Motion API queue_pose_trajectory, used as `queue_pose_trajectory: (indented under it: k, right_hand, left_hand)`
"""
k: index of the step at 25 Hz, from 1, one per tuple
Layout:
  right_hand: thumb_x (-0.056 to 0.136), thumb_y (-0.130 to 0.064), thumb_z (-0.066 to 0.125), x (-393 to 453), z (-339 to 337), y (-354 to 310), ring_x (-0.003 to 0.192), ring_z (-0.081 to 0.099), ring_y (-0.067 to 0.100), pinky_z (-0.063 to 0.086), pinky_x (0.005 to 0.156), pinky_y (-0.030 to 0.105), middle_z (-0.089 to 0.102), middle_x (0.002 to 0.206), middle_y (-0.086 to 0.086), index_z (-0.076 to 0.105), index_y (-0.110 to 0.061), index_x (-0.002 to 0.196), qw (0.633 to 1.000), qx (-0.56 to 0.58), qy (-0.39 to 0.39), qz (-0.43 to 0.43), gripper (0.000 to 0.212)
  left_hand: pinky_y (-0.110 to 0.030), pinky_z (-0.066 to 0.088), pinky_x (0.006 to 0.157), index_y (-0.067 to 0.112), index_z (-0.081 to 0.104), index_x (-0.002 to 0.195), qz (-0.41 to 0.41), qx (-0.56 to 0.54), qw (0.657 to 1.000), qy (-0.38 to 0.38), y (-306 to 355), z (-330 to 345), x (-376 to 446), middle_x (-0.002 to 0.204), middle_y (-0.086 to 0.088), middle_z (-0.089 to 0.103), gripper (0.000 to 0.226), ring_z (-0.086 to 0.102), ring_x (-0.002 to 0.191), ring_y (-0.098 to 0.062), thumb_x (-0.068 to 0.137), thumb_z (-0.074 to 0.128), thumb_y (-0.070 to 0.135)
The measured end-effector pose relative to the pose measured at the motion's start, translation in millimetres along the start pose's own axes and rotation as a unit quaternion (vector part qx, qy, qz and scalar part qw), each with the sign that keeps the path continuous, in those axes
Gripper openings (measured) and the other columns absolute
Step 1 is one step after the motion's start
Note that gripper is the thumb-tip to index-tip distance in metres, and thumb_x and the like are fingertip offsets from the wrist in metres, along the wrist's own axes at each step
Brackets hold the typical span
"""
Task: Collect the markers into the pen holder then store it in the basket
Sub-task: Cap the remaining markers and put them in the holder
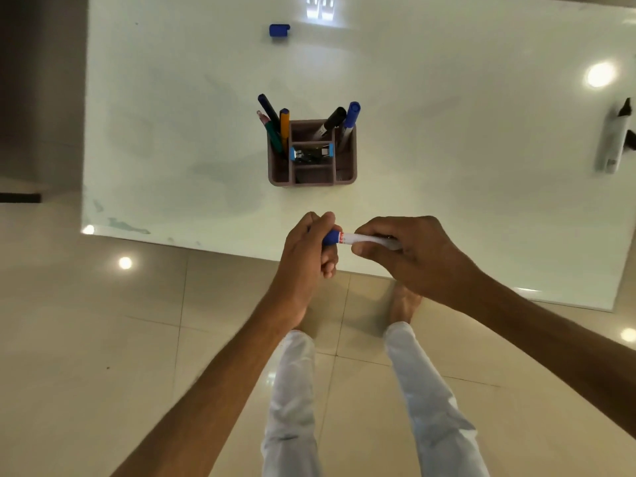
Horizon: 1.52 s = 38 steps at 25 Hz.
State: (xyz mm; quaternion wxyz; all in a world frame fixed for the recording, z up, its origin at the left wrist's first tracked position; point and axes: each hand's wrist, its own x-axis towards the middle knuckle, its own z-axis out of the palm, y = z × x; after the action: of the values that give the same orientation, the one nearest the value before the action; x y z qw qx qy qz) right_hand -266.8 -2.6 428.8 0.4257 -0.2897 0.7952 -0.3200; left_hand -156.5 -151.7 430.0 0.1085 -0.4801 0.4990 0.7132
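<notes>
Marker (358,239), a smooth white barrel with a blue end, held level over the counter's near edge, left hand (309,249) curled round the blue end, right hand (406,253) pinching the barrel. Brown compartmented pen holder (311,175) upright mid-counter, bristling with pens. Glossy white counter (447,166) over shiny beige tiled floor (103,339)

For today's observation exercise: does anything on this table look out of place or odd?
Yes. A loose blue cap lies alone at the far side of the white table, away from any marker. A black-and-white marker lies uncapped at the right edge, outside the brown compartmented pen holder.
</notes>
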Motion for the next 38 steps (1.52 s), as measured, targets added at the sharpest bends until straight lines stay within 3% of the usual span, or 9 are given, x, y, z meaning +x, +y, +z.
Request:
queue_pose_trajectory:
  k: [3, 6, 9, 14, 18, 25, 29, 33, 38]
  right_hand:
    - [0.093, -0.032, 0.077, 2, -21, -2, 0.085, 0.067, 0.005, 0.051, 0.068, 0.014, 0.073, 0.110, -0.011, 0.073, -0.028, 0.119, 0.996, 0.038, 0.085, -0.003, 0.026]
    - [0.089, -0.024, 0.084, 12, -54, 19, 0.104, 0.068, 0.010, 0.058, 0.072, 0.021, 0.059, 0.138, 0.001, 0.064, -0.021, 0.135, 0.976, -0.028, 0.215, -0.014, 0.050]
    - [0.092, -0.017, 0.079, 15, -92, 47, 0.105, 0.071, 0.017, 0.057, 0.070, 0.012, 0.058, 0.138, 0.007, 0.066, -0.020, 0.131, 0.959, -0.044, 0.276, 0.044, 0.041]
    - [0.097, -0.017, 0.073, -7, -129, 84, 0.093, 0.073, 0.015, 0.050, 0.073, 0.003, 0.065, 0.130, 0.004, 0.072, -0.020, 0.119, 0.953, -0.082, 0.278, 0.092, 0.022]
    - [0.097, -0.016, 0.073, -29, -129, 104, 0.088, 0.071, 0.012, 0.047, 0.074, 0.001, 0.069, 0.126, 0.001, 0.073, -0.017, 0.117, 0.950, -0.079, 0.273, 0.128, 0.020]
    - [0.091, -0.005, 0.071, -52, -122, 137, 0.066, 0.075, 0.017, 0.056, 0.065, 0.019, 0.078, 0.081, 0.000, 0.079, -0.020, 0.095, 0.934, 0.023, 0.286, 0.213, 0.017]
    - [0.088, -0.018, 0.073, -61, -150, 170, 0.080, 0.076, 0.020, 0.065, 0.080, 0.038, 0.078, 0.086, -0.001, 0.078, -0.022, 0.096, 0.851, 0.167, 0.384, 0.318, 0.011]
    - [0.089, -0.035, 0.072, -39, -190, 220, 0.116, 0.063, 0.024, 0.050, 0.085, 0.037, 0.068, 0.118, 0.002, 0.063, -0.019, 0.124, 0.799, 0.017, 0.478, 0.365, 0.040]
    - [0.093, -0.036, 0.069, 5, -232, 277, 0.131, 0.047, 0.036, 0.049, 0.096, 0.044, 0.050, 0.141, 0.014, 0.054, -0.018, 0.141, 0.860, -0.112, 0.371, 0.331, 0.054]
  left_hand:
    - [-0.018, 0.040, 0.055, 0.010, 0.054, 0.099, 0.113, 0.155, 0.981, -0.019, 29, -7, 12, 0.066, 0.007, 0.052, 0.017, 0.045, 0.057, -0.005, 0.107, 0.057, 0.025]
    - [-0.009, 0.037, 0.051, 0.007, 0.056, 0.102, 0.284, 0.314, 0.905, 0.048, 62, -17, 27, 0.072, 0.008, 0.056, 0.016, 0.053, 0.053, 0.000, 0.107, 0.060, 0.023]
    - [-0.004, 0.038, 0.058, 0.003, 0.061, 0.106, 0.360, 0.379, 0.851, 0.058, 85, -24, 40, 0.084, 0.006, 0.064, 0.023, 0.058, 0.063, 0.010, 0.106, 0.062, 0.026]
    - [-0.013, 0.045, 0.063, 0.010, 0.063, 0.107, 0.333, 0.490, 0.804, 0.055, 93, -19, 79, 0.093, -0.002, 0.071, 0.027, 0.058, 0.066, -0.006, 0.100, 0.069, 0.035]
    - [-0.024, 0.053, 0.073, 0.014, 0.063, 0.117, 0.294, 0.475, 0.827, 0.055, 103, -12, 84, 0.084, 0.005, 0.069, 0.033, 0.066, 0.071, -0.008, 0.096, 0.074, 0.036]
    - [-0.042, 0.059, 0.079, 0.034, 0.057, 0.124, 0.314, 0.526, 0.790, 0.016, 120, 25, 52, 0.086, 0.010, 0.077, 0.031, 0.075, 0.083, -0.022, 0.097, 0.071, 0.039]
    - [-0.039, 0.061, 0.075, 0.038, 0.062, 0.115, 0.286, 0.529, 0.798, -0.047, 136, 86, 48, 0.088, 0.013, 0.077, 0.017, 0.070, 0.068, -0.005, 0.100, 0.063, 0.047]
    - [-0.031, 0.054, 0.066, 0.038, 0.065, 0.111, 0.270, 0.537, 0.795, -0.080, 138, 140, 65, 0.089, 0.015, 0.077, 0.014, 0.065, 0.067, 0.004, 0.101, 0.061, 0.046]
    - [-0.042, 0.059, 0.082, 0.039, 0.065, 0.111, 0.239, 0.585, 0.767, -0.110, 125, 175, 90, 0.091, 0.015, 0.075, 0.015, 0.071, 0.085, -0.011, 0.100, 0.061, 0.048]
